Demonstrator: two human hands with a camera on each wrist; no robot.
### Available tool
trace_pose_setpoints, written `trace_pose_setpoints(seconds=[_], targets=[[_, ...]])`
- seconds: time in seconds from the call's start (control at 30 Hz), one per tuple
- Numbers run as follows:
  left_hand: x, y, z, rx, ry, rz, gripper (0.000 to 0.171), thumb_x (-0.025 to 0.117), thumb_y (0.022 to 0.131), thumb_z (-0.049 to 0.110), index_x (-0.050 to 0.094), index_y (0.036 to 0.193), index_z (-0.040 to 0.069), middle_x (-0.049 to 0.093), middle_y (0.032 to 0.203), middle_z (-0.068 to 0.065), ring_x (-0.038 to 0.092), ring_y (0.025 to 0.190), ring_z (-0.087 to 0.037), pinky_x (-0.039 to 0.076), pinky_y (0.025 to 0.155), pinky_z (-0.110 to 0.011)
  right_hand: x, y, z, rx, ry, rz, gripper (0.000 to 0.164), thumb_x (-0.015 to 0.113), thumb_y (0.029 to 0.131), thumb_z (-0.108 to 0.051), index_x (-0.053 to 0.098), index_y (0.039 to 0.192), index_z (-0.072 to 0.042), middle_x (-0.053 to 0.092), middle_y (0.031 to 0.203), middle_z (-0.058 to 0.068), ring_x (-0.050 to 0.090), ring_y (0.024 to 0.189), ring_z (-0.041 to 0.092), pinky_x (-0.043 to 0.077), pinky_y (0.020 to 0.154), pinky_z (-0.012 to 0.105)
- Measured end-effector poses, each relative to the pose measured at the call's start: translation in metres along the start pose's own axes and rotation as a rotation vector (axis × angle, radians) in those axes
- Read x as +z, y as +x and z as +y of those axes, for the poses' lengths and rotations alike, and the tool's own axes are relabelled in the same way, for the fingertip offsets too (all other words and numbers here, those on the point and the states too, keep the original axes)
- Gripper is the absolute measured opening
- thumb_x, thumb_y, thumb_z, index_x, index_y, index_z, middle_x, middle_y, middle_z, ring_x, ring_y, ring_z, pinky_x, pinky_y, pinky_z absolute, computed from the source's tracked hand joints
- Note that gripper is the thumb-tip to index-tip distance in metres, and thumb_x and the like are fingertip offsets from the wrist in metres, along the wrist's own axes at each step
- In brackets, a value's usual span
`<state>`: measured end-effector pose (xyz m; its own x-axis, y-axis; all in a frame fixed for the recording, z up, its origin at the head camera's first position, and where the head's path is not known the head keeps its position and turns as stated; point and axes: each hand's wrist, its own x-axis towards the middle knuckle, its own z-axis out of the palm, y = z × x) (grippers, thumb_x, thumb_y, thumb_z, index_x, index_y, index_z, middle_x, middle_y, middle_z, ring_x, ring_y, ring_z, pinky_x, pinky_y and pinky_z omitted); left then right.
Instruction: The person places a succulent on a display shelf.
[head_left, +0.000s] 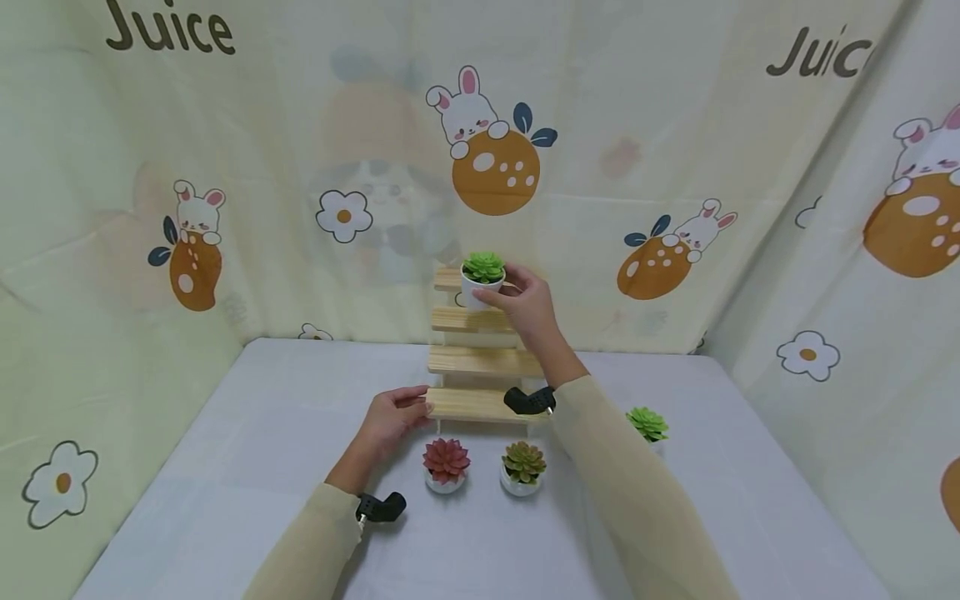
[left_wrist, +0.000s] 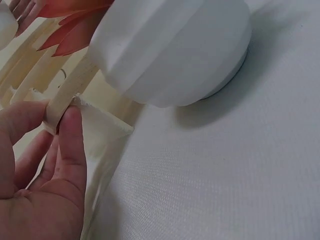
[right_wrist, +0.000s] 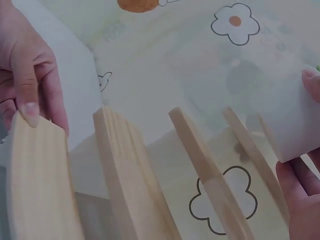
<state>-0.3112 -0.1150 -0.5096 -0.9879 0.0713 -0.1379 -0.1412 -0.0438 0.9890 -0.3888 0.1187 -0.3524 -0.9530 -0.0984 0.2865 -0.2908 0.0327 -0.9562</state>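
Observation:
A wooden tiered shelf (head_left: 472, 360) stands toward the back of the table. With thumb and fingers my left hand (head_left: 390, 423) pinches the left end of its lowest board (left_wrist: 75, 87). My right hand (head_left: 528, 308) grips a white pot with a green succulent (head_left: 483, 279) at the top of the shelf. The pot (right_wrist: 295, 120) shows at the right edge of the right wrist view, beside the top board; whether it rests there I cannot tell. In front of the shelf sit a red succulent (head_left: 446, 463) and a brownish-green succulent (head_left: 522, 467), each in a white pot.
Another green succulent (head_left: 647, 425) stands right of the shelf, partly hidden by the right sleeve (head_left: 630, 475). Behind the white table (head_left: 300, 417) hangs a cream curtain (head_left: 585, 275) with rabbit and fruit prints. Both wrists wear black cameras (head_left: 381, 507).

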Motion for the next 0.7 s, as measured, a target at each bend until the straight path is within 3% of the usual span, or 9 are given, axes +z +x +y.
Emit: trace_pose_setpoints(seconds=[0.3, 0.7], targets=[[0.001, -0.002, 0.001, -0.011, 0.013, 0.002, 0.042, 0.069, 0.095, 0.002, 0.063, 0.136, -0.001, 0.070, 0.125, -0.022, 0.072, 0.098, -0.018, 0.063, 0.087, -0.034, 0.007, 0.023, -0.001, -0.004, -0.008, 0.009, 0.065, 0.084, 0.086, -0.014, 0.057, 0.144, -0.009, 0.065, 0.140, 0.013, 0.065, 0.126, 0.027, 0.057, 0.102, 0.035], [0.001, -0.002, 0.000, -0.002, 0.014, 0.007, 0.042, 0.069, 0.095, 0.001, 0.062, 0.137, -0.002, 0.071, 0.123, -0.022, 0.071, 0.097, -0.018, 0.063, 0.085, -0.033, 0.017, 0.046, -0.004, -0.009, -0.121, 0.015, 0.064, 0.086, 0.084, -0.021, 0.060, 0.142, -0.013, 0.066, 0.135, 0.012, 0.065, 0.123, 0.028, 0.055, 0.106, 0.042]])
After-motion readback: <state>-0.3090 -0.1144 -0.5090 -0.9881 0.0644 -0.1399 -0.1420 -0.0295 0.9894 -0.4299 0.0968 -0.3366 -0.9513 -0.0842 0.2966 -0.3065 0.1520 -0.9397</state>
